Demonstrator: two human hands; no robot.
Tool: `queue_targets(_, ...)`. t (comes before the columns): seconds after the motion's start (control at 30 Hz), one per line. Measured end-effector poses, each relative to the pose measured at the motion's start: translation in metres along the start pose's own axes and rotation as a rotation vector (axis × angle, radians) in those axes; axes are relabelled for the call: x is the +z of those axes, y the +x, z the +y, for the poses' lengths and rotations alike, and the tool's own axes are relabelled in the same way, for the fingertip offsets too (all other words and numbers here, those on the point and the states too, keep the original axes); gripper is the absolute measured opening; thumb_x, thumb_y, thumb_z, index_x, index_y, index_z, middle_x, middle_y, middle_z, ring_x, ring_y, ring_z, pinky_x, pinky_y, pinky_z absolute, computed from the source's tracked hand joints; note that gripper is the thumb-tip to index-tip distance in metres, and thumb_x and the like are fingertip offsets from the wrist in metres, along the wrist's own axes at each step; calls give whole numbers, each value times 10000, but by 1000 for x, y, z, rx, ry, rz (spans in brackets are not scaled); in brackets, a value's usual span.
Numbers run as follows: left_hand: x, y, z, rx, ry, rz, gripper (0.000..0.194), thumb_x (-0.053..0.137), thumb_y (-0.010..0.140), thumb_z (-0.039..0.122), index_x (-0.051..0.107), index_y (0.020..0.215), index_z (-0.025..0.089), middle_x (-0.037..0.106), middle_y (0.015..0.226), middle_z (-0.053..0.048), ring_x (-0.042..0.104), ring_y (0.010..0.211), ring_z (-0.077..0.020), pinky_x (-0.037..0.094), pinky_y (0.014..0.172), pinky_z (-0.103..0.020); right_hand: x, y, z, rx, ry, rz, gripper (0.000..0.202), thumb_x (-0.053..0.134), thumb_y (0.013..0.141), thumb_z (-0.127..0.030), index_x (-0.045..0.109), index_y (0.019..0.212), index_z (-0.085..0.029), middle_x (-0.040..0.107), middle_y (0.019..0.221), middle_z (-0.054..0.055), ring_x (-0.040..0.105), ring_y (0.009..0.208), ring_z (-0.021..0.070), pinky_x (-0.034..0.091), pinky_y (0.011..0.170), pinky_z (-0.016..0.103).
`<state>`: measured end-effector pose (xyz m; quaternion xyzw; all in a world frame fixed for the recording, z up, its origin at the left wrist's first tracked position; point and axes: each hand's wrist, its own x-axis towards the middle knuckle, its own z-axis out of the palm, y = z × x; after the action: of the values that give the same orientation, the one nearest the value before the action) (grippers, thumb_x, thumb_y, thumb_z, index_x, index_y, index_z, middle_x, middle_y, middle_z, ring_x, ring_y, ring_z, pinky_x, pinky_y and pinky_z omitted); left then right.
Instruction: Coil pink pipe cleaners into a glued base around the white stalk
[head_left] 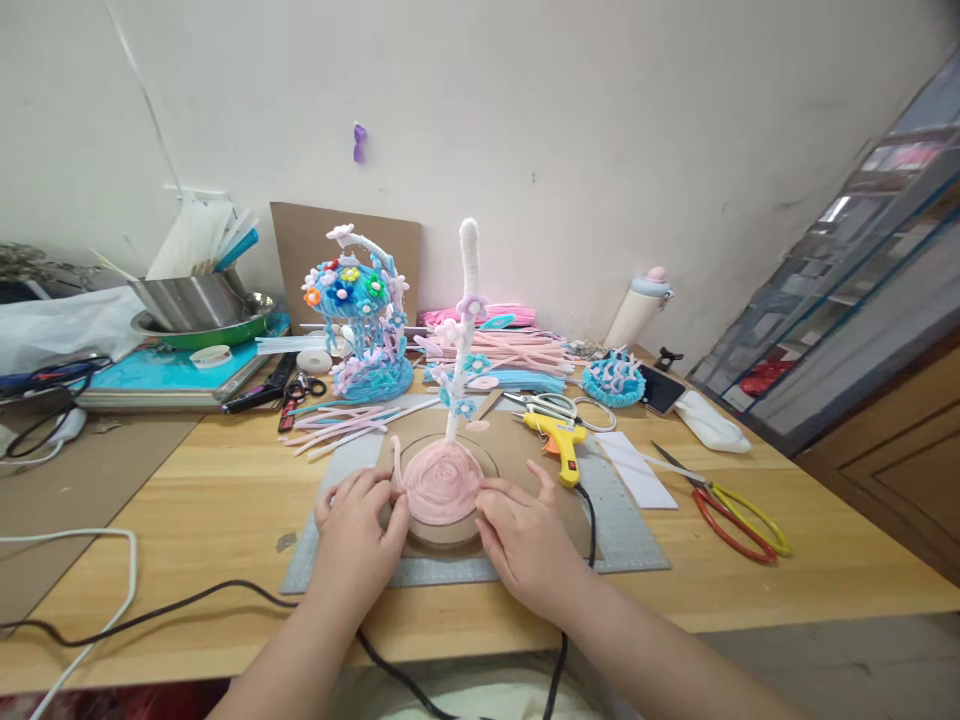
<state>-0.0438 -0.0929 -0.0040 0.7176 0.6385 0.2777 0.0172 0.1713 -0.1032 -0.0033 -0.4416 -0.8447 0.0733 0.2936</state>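
Note:
A pink pipe cleaner coil [442, 485] lies flat on a round cardboard base [446, 533], with one loose end standing up at its left. My left hand [360, 525] is closed at the coil's left edge, thumb against the pink strand. At the right edge, my right hand [525, 530] pinches the coil's rim between thumb and forefinger, its little finger raised. Behind the coil rises a white wrapped stem [469, 265] bearing lilac, pink and blue flowers. My fingertips are partly hidden.
A yellow glue gun [559, 440] lies right of the coil, its black cord running to the front. Red-and-yellow-handled scissors [739, 520] rest farther right. A blue flowered jellyfish figure [356, 300] and pink pipe cleaners [525, 350] stand behind. Underneath is a grey cutting mat [630, 545].

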Motion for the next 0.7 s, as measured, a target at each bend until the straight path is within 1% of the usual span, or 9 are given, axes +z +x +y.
queue_targets(0.07,1,0,-1,-3,-1,1,224,473,870,271,643,725,249,673,1056,-6,554,1087,-238,261,949,-451,3,1,3,55,12,31,155,430,889,-124,537,917,-232,687,958,5,590,1042,167,70,1083,475)
queue_targets(0.17,2,0,-3,0,-1,1,234,470,872,270,649,723,245,677,1044,-15,558,1077,-241,261,945,-450,5,7,13,211,19,104,102,497,877,-172,574,893,-237,683,927,-6,599,934,170,176,1021,444)
queue_targets(0.27,1,-1,-4,19,-2,-5,248,467,876,271,659,721,242,680,1008,-23,561,1053,-239,265,941,-444,7,16,23,289,1,130,61,580,854,-235,630,820,-244,685,952,5,573,954,211,233,917,431)
queue_targets(0.4,0,-3,-1,49,-4,-14,248,467,876,269,664,728,240,668,969,-26,559,1023,-230,283,926,-430,8,25,31,325,-1,110,93,619,825,-215,676,763,-255,703,908,-7,577,916,209,243,831,395)
queue_targets(0.57,-2,-7,5,85,-12,-27,232,484,872,280,668,738,239,650,940,-33,550,999,-230,292,911,-423,8,29,31,357,-9,101,102,624,812,-195,689,756,-250,717,842,-16,594,885,192,236,802,371)
queue_targets(0.7,-2,-7,4,95,-15,-23,229,486,870,275,668,737,239,647,931,-35,550,984,-236,289,907,-433,9,32,29,388,-18,90,112,623,797,-177,689,734,-242,718,818,-16,607,854,183,236,792,361)
